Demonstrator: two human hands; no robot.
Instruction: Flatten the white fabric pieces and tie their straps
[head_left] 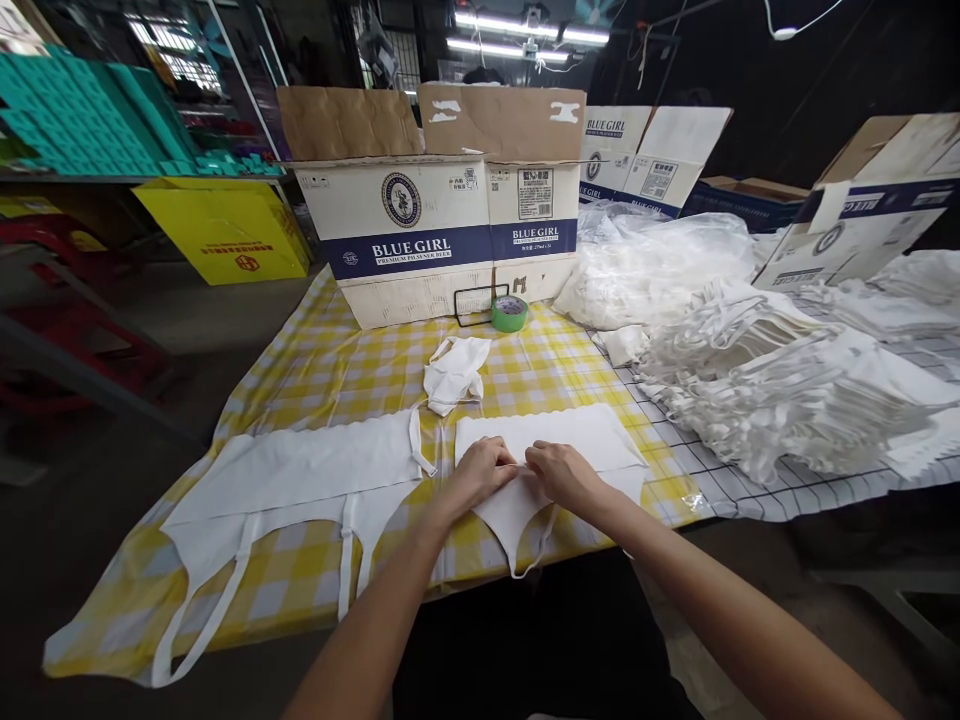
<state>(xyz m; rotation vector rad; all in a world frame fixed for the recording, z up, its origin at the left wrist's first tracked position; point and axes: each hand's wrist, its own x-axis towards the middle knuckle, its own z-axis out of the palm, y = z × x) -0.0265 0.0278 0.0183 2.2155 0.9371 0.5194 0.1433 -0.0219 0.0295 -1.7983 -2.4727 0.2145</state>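
A white strappy camisole (551,428) lies flat in front of me, its scalloped edge away from me and its thin straps towards me. My left hand (484,472) is closed in a pinch on the fabric near the middle. Close beside it, my right hand (566,475) pinches the same garment, fingertips almost meeting the left ones. What exactly sits between the fingertips is too small to make out. To the left, other white camisole pieces (300,470) are spread out with straps hanging over the table edge. A crumpled white garment (455,372) rests just beyond both.
The table has a yellow checked cloth (360,350). At its back stand a beer carton (405,225), a roll of green tape (510,314) and a black wire frame (474,305). Right of me are stacked white garments (795,390) and clear plastic bags (660,260). A yellow bag (225,230) stands left.
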